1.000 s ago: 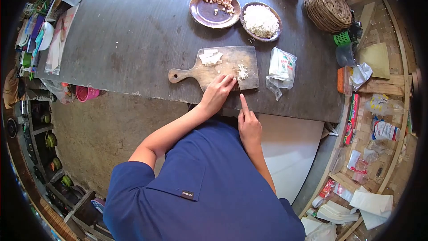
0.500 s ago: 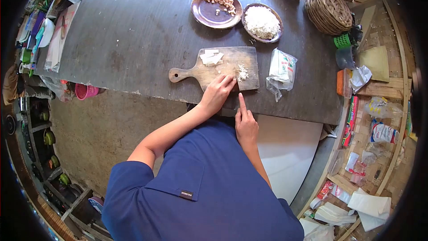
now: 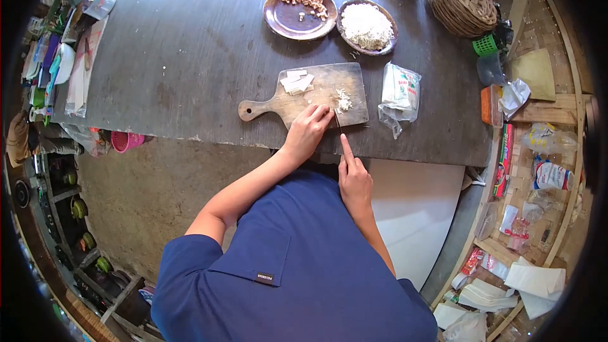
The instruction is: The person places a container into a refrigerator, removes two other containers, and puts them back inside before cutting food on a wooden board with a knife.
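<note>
White food slices (image 3: pixel 297 82) lie at the upper left part of the cutting board, a little above the middle of the frame. Looking from far through the head camera, I see first the dark table (image 3: pixel 190 44), which fills the upper part of the picture. On it, the wooden cutting board (image 3: pixel 323 77) lies near the table's lower edge, with its handle pointing to the left. In the upper middle of the frame I find the brown plate (image 3: pixel 285 22), which carries small brown cubes (image 3: pixel 307 0) on its upper side. Just beside it, on the right, the smaller dish (image 3: pixel 393 41) has a heap of white shreds (image 3: pixel 366 24). Right of the board, near but apart, I see the plastic packet (image 3: pixel 400 88), white with red and green print. The left hand (image 3: pixel 308 128) rests over the board's lower edge; its fingers are bent and close together beside the blade, but I cannot tell what they grasp under the tips. The right hand (image 3: pixel 354 180), below and to the right, is clenched around the knife (image 3: pixel 338 125), with the index finger stretched along its top. The blade points up over the lower part of the board. Near its tip I notice the thin white strips (image 3: pixel 343 100), in a small loose pile.
</note>
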A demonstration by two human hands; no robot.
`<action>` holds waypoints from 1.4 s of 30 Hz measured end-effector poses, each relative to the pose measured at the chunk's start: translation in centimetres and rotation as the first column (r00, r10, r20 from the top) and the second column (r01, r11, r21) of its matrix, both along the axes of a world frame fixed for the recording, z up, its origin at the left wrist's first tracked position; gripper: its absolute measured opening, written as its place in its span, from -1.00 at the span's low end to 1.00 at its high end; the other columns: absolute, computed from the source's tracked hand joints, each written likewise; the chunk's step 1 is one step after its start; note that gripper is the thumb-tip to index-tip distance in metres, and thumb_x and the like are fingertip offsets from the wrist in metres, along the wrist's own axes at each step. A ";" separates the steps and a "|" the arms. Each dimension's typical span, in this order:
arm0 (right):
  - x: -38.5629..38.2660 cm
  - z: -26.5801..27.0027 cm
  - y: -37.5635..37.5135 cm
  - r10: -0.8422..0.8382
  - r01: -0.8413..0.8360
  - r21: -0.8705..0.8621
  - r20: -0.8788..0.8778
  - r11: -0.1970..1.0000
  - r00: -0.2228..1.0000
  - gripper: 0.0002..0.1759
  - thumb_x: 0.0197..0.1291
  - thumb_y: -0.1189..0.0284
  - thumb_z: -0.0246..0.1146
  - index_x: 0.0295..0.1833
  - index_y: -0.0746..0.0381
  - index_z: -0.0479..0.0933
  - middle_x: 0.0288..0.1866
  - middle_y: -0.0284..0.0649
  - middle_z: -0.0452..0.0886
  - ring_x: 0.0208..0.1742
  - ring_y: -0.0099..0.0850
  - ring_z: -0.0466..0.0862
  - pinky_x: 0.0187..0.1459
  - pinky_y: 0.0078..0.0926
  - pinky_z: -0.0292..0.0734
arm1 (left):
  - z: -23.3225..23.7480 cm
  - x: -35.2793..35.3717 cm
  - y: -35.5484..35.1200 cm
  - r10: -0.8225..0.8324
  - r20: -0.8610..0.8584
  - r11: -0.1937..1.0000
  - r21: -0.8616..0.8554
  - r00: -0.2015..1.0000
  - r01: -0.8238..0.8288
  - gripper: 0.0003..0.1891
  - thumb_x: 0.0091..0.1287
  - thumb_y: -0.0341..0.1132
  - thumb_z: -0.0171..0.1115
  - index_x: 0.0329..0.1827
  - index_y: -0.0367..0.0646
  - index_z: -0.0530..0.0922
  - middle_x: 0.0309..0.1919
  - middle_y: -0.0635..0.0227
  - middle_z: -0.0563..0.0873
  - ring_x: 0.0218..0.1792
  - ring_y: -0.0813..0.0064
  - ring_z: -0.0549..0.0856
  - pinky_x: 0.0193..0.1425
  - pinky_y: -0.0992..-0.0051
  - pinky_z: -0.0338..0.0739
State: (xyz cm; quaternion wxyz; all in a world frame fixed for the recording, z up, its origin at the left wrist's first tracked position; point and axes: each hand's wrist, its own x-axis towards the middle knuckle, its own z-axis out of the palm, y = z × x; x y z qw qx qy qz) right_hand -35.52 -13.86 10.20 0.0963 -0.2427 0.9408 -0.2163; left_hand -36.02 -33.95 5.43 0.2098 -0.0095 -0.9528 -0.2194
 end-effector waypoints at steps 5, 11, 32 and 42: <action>-0.9 -1.3 -1.4 -0.036 0.036 -0.060 -0.013 0.998 0.999 -0.35 0.64 0.25 0.15 0.75 -0.36 0.28 -0.39 -0.08 0.60 -0.44 0.08 0.72 -0.33 0.14 0.69 | 0.1 -0.1 -0.2 0.005 -0.020 0.993 0.119 1.000 -0.002 -0.69 0.29 -0.46 0.41 0.11 -0.24 0.74 0.04 0.26 0.70 0.10 0.18 0.72 0.30 0.26 0.66; -0.3 0.1 -1.0 -0.059 0.067 -0.137 0.062 0.988 0.996 -0.38 0.65 0.26 0.14 0.73 -0.35 0.32 -0.38 -0.08 0.61 -0.41 0.07 0.73 -0.30 0.13 0.71 | 0.2 -0.5 -0.5 0.007 0.002 0.983 0.186 1.000 -0.007 -0.75 0.29 -0.45 0.45 0.02 -0.21 0.77 -0.03 0.30 0.74 0.05 0.21 0.74 0.16 0.28 0.70; -0.3 1.2 -1.2 -0.078 0.082 -0.015 0.180 0.996 0.981 -0.36 0.64 0.32 0.15 0.73 -0.30 0.33 -0.27 0.00 0.68 -0.24 0.10 0.74 -0.13 0.09 0.64 | 0.4 -0.8 -1.2 -0.039 0.002 0.992 0.124 0.999 0.038 -0.84 0.28 -0.39 0.41 -0.10 -0.15 0.74 -0.09 0.35 0.72 0.02 0.29 0.72 0.13 0.33 0.70; -0.3 0.0 -1.2 -0.079 0.082 -0.012 0.183 0.997 0.980 -0.36 0.64 0.33 0.14 0.74 -0.29 0.32 -0.25 0.04 0.70 -0.22 0.12 0.74 -0.12 0.08 0.63 | 0.4 -0.6 -1.2 -0.031 0.011 0.988 0.155 0.999 0.029 -0.77 0.26 -0.40 0.45 -0.02 -0.15 0.79 -0.06 0.38 0.76 0.01 0.28 0.74 0.10 0.33 0.71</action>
